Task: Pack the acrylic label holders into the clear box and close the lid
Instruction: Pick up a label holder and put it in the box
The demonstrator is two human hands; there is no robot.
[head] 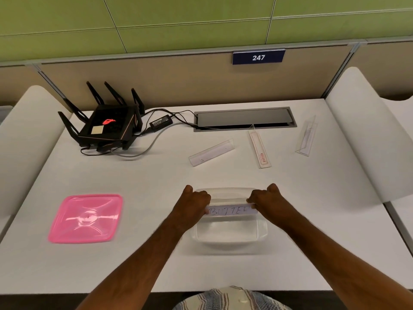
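A clear box stands open on the white desk near the front edge. Over it, a label holder with a handwritten "BUTTER" slip is held level: my left hand grips its left end and my right hand grips its right end. Three more acrylic label holders lie farther back on the desk: a clear one, one with a red-printed strip, and another clear one at the right. The pink lid lies flat to the left of the box.
A black router with antennas, its power brick and cables occupy the back left. A grey cable hatch is set into the desk at the back. White curved dividers flank the desk, and a partition carries the number 247.
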